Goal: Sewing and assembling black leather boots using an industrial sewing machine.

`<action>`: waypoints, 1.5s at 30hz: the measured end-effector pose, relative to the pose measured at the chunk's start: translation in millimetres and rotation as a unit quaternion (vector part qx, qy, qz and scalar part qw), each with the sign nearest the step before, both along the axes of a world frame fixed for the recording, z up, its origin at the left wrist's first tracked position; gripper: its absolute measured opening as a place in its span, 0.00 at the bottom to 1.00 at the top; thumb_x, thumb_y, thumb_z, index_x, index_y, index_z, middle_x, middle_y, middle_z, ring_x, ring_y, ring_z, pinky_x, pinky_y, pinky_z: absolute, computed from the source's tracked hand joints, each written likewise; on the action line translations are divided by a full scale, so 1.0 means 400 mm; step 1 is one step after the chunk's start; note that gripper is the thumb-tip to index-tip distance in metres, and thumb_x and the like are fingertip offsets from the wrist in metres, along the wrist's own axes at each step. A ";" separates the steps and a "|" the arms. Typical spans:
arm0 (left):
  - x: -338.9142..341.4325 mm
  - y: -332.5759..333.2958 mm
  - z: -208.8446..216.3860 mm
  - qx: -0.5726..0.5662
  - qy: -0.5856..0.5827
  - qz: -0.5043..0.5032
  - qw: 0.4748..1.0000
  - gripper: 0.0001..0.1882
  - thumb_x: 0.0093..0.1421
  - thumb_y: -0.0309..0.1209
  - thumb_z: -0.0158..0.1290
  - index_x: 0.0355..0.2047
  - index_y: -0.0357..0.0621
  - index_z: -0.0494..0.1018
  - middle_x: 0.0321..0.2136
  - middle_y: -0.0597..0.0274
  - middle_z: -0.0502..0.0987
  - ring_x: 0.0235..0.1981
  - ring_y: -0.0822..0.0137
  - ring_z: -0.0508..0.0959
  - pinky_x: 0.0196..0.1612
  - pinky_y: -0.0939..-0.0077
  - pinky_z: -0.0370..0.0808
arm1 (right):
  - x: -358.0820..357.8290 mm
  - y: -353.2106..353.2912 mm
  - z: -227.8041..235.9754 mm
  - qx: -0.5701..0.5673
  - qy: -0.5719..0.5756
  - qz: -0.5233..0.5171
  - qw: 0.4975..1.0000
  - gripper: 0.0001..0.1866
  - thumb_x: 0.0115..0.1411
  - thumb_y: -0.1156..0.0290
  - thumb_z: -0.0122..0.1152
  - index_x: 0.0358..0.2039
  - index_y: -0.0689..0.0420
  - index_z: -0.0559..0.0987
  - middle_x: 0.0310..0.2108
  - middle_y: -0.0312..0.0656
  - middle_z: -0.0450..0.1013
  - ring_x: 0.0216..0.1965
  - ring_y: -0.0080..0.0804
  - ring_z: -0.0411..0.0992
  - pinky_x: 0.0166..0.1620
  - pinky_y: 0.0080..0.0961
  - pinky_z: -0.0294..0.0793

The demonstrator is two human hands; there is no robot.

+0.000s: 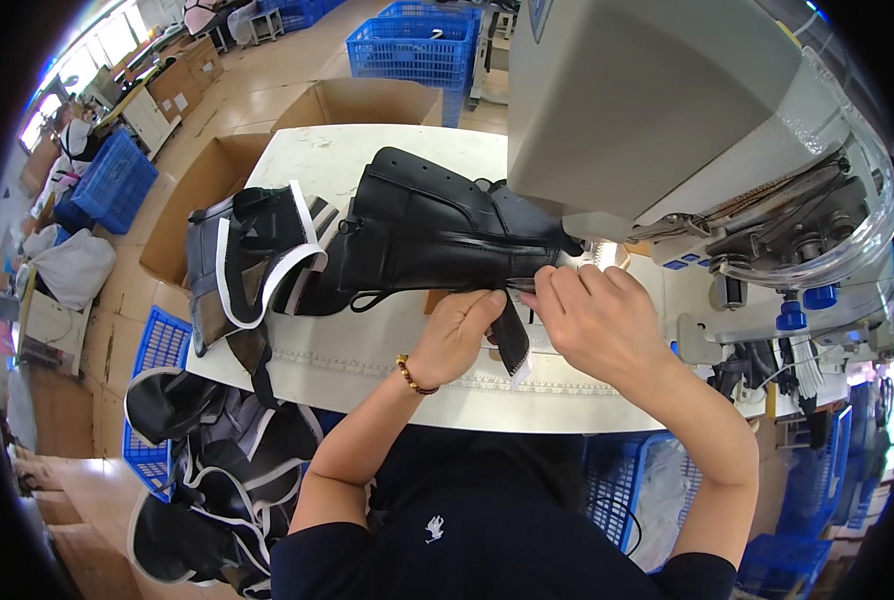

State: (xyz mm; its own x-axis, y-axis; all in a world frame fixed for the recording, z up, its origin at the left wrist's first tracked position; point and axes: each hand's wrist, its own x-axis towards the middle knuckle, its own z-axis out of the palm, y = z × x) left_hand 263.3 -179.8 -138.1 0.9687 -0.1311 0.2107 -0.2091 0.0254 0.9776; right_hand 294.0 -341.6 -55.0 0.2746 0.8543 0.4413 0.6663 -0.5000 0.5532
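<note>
A black leather boot upper with eyelets and a side seam lies across the white table, its right end beside the sewing machine's head. My left hand pinches the near edge of this upper, where a black strap-like flap with a white edge hangs toward me. Close by, my right hand is closed around a small metal tool, whose tip touches the upper by the flap. Most of the tool is hidden by my fingers, so its kind is unclear.
The sewing machine fills the upper right. More black uppers with white edging lie at the table's left, others over a blue crate below. Cardboard boxes stand behind the table; a person sits far left.
</note>
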 end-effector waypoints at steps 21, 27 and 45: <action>-0.009 0.011 -0.030 -0.032 0.011 -0.014 0.999 0.17 0.62 0.33 0.39 0.17 0.38 0.63 0.14 0.71 0.60 0.18 0.79 0.57 0.22 0.82 0.57 | -0.010 0.001 0.024 -0.083 0.031 0.046 0.995 0.06 0.35 0.72 0.56 0.10 0.58 0.70 0.12 0.34 0.60 0.15 0.22 0.62 0.19 0.17 0.60; -0.022 0.012 -0.025 -0.014 0.019 0.014 1.000 0.18 0.61 0.34 0.38 0.16 0.39 0.61 0.15 0.74 0.58 0.19 0.80 0.55 0.22 0.81 0.56 | -0.019 -0.014 0.015 -0.019 -0.014 0.027 0.999 0.08 0.43 0.69 0.58 0.13 0.55 0.71 0.13 0.31 0.56 0.16 0.21 0.59 0.19 0.16 0.57; -0.021 0.024 -0.059 0.004 -0.053 0.032 0.998 0.16 0.61 0.33 0.39 0.20 0.37 0.66 0.15 0.71 0.60 0.19 0.81 0.57 0.23 0.82 0.57 | 0.007 0.000 -0.005 -0.050 -0.007 0.071 0.996 0.11 0.43 0.69 0.57 0.09 0.54 0.68 0.13 0.32 0.57 0.15 0.22 0.61 0.19 0.18 0.57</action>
State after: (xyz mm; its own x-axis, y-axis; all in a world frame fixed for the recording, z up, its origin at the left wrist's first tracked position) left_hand 254.8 -170.4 -161.6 0.9475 -0.0721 0.3115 -0.3122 0.0019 0.9500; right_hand 296.9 -341.6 -56.9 0.1421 0.9241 0.3548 0.7179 -0.3429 0.6058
